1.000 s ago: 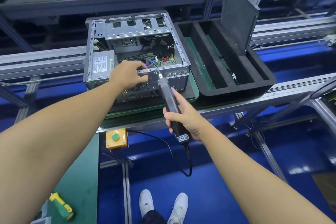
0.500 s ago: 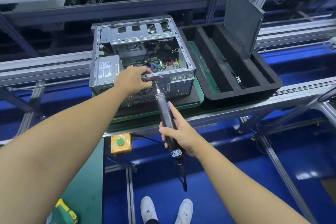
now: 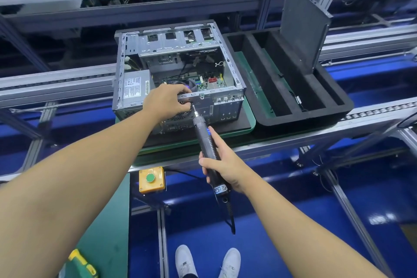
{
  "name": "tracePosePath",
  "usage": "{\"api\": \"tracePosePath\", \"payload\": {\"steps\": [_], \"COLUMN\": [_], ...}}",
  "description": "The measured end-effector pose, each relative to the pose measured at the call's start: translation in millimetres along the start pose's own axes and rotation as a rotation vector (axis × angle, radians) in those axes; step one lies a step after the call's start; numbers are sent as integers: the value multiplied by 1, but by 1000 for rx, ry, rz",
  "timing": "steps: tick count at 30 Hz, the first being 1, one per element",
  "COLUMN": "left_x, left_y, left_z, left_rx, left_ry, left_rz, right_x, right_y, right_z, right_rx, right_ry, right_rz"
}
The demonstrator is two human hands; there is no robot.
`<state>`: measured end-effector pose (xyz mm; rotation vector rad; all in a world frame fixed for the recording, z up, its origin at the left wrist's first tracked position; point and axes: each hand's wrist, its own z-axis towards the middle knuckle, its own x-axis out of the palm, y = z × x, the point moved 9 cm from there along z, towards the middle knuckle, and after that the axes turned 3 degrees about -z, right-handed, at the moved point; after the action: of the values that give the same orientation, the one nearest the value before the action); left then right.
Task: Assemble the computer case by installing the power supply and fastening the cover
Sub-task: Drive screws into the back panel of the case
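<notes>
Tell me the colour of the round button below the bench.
Green: the button sits on a yellow box; head view.

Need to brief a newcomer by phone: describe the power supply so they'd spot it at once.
An open grey computer case sits on the conveyor line, left of a black foam tray. In its near left corner, just left of the left hand, is the power supply. It is the only plain silver box with a large white printed label.
</notes>
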<state>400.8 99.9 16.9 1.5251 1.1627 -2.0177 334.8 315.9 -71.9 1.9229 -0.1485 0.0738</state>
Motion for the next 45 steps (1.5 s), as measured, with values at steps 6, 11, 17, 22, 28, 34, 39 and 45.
{"api": "tracePosePath", "payload": {"steps": [6, 11, 17, 22, 28, 34, 39, 45], "left_x": [-1, -2, 0, 1, 1, 1, 0, -1], "left_y": [-2, -1, 3, 3, 3, 3, 3, 2], "left_z": [1, 0, 3, 4, 4, 4, 2, 2], "left_rx": [11, -1, -9, 4, -9, -5, -21, -32], "left_ry": [-15, -4, 25, 29, 28, 5, -53, -69], "left_rz": [21, 0, -13, -21, -34, -20, 10, 29], "right_x": [-1, -2, 2, 1, 2, -4, -3, -6], "right_y": [-1, 3, 8, 10, 9, 7, 1, 2], "right_z": [1, -1, -2, -4, -5, -8, -11, -12], "right_rx": [3, 6, 23, 36, 18, -18, -41, -58], "right_ry": [-25, -45, -41, -46, -59, -73, -57, -64], "right_rz": [-39, -105, -94, -101, -100, -92, -94, -94]}}
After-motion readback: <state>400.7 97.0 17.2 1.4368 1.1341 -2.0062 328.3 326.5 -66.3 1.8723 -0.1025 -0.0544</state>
